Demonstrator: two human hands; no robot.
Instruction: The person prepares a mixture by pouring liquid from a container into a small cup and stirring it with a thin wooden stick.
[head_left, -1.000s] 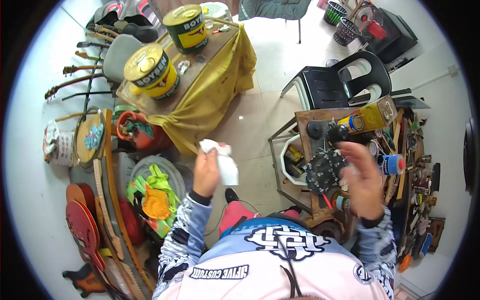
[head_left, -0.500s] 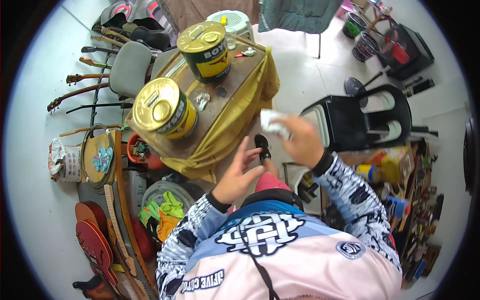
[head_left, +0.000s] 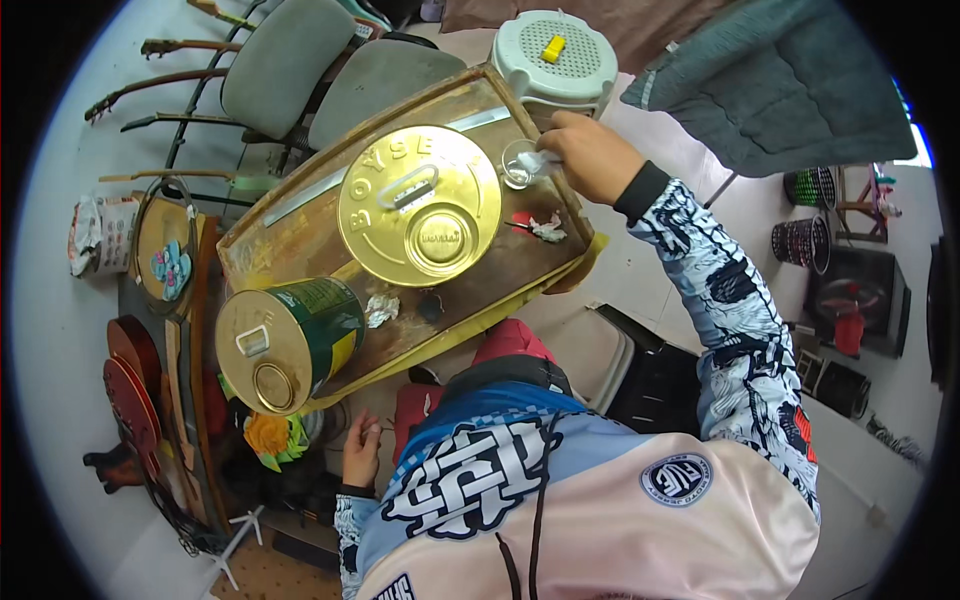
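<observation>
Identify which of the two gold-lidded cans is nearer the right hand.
The upper can, seen as a round gold lid. The other can, lower left, shows its green side and is farther from the right hand.

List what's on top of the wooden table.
Two gold-lidded cans, a clear glass, pale crumpled scraps, a dark scrap, a red item, metal strips. Right hand holds a white wad by the glass. Anything under the cans is covered.

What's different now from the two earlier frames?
The white tissue passed from the left hand to the right hand, which has moved to the glass on the table. The left hand let go and dropped to the person's side. Both big cans still stand on the table.
</observation>
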